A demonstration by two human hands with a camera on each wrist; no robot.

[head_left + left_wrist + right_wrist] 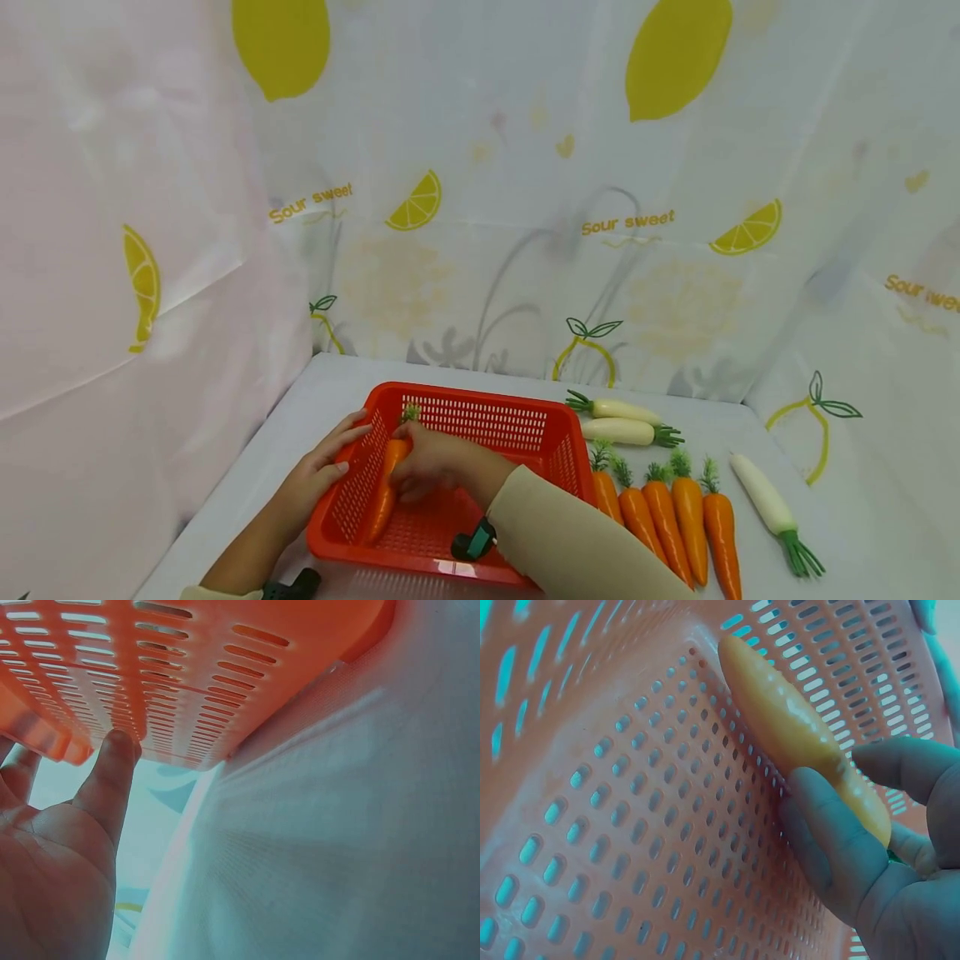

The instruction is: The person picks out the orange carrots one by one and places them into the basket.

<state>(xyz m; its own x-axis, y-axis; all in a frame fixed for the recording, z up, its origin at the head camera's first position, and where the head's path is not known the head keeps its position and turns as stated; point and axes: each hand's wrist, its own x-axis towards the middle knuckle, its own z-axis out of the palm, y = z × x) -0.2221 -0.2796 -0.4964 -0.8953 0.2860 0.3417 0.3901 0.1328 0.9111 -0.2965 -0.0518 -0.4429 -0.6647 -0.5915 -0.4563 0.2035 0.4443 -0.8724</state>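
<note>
A red plastic basket (465, 392) with slotted walls stands on the white surface. Inside it, along the left wall, lies an orange carrot (381, 504) with a green leafy top. My right hand (438, 458) reaches into the basket and grips this carrot near its leafy end; in the right wrist view, thumb and fingers lie on both sides of the carrot (772, 709). At the basket's left side is my left hand (307, 487), its fingers extended along the rim. The left wrist view shows its thumb touching the slotted outer wall (322, 645).
Several carrots (686, 512) lie in a row right of the basket, tops pointing away. Two white radishes (618, 431) lie behind them, and another white radish (761, 492) is at the far right. A lemon-printed cloth (487, 292) hangs around the back and sides.
</note>
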